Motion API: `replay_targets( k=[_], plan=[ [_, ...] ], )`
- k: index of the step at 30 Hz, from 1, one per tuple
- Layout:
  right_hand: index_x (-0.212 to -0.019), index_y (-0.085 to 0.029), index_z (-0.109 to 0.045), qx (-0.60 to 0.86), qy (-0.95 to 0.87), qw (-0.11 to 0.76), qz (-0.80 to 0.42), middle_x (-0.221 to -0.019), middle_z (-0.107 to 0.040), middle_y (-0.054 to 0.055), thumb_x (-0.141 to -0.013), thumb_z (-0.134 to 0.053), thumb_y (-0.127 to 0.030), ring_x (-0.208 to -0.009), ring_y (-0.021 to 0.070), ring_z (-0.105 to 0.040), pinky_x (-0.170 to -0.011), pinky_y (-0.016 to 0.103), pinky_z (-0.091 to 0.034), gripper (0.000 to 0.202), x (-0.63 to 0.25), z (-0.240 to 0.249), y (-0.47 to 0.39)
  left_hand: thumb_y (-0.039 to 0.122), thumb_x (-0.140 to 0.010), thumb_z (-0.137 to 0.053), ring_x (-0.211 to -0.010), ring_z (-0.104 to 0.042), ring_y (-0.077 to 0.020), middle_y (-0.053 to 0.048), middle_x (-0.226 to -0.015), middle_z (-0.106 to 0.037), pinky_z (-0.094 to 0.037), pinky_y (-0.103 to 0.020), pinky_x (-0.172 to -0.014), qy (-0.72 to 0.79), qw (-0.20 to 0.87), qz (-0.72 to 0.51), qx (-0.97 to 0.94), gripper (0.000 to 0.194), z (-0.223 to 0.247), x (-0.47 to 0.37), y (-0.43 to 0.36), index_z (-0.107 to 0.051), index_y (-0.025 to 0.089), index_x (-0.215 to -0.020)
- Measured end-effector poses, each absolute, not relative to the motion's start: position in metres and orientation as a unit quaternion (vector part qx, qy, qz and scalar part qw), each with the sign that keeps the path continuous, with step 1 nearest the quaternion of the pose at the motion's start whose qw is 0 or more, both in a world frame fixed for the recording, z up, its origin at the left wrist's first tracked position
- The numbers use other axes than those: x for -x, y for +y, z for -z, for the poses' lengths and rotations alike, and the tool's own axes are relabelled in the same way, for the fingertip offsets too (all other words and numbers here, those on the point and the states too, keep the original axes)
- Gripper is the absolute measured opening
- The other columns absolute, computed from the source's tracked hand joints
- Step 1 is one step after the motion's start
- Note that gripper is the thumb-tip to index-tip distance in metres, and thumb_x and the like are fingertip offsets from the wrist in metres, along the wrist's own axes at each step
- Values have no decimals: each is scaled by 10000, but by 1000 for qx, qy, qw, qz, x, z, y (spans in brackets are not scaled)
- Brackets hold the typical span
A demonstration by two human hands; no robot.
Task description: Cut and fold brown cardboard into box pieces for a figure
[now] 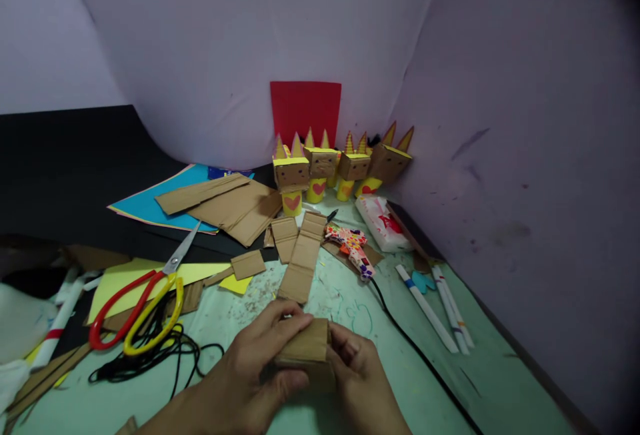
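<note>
Between my two hands, low in the head view, is a small brown cardboard box (pixel 307 345). My left hand (pixel 255 361) grips its left side, thumb in front and fingers over the top. My right hand (pixel 357 371) presses on its right side with thumb and bent fingers. The box's underside and far face are hidden. Just beyond it lies a creased cardboard strip (pixel 303 258), beside a smaller cardboard piece (pixel 285 238). Past the strip on the right is a flower-patterned glue gun (pixel 350 245) with a black cord.
Red-and-yellow scissors (pixel 173 263) lie at left above tangled black cord (pixel 150 355). Cardboard figures (pixel 293 175) with yellow bodies stand at the back before a red sheet (pixel 306 105). White markers (pixel 427 308) and a tissue pack (pixel 385 221) lie right, near the wall.
</note>
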State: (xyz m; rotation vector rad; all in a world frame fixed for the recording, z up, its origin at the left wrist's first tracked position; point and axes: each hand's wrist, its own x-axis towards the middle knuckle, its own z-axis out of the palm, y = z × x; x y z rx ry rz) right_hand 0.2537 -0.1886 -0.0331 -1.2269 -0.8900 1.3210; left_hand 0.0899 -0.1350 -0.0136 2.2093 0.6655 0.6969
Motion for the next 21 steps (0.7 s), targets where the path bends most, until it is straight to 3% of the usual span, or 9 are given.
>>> replay_targets(
  k=[6,12,17,21],
  plan=[
    [-615,-158,-601,542,-363,535,-537,-566,-547,-5,-657,-578,-256,-569,151,-498,-571,250,-416,109,-253,32,-189,310,-853,-498,-1174,-475,-261,-104,-1294,-469,-433,-370,-973,241,335,-278,-867,453,15,-92,-138,-432,268,-1299],
    [-755,-155,-667,531,-368,542,-537,-693,-648,31,-659,-636,-263,-682,185,-588,-664,275,-457,147,-255,30,-186,292,-833,-511,-1161,-490,-244,-100,-1268,-489,-443,-326,-960,247,321,-271,-873,441,12,-90,-135,-464,252,-1270],
    [-714,-132,-673,554,-400,505,-527,-595,-639,21,-693,-635,-307,-590,162,-595,-568,243,-447,180,-262,24,-185,288,-824,-507,-1137,-509,-236,-95,-1249,-518,-440,-318,-959,272,316,-275,-866,408,8,-87,-135,-517,230,-1228],
    [-914,-118,-675,525,-508,447,-516,-719,-701,70,-752,-590,-365,-655,185,-643,-600,286,-494,308,-285,11,-163,332,-820,-516,-1156,-492,-247,-97,-1242,-534,-412,-348,-979,329,294,-296,-847,387,0,-82,-125,-561,213,-1186]
  ],
)
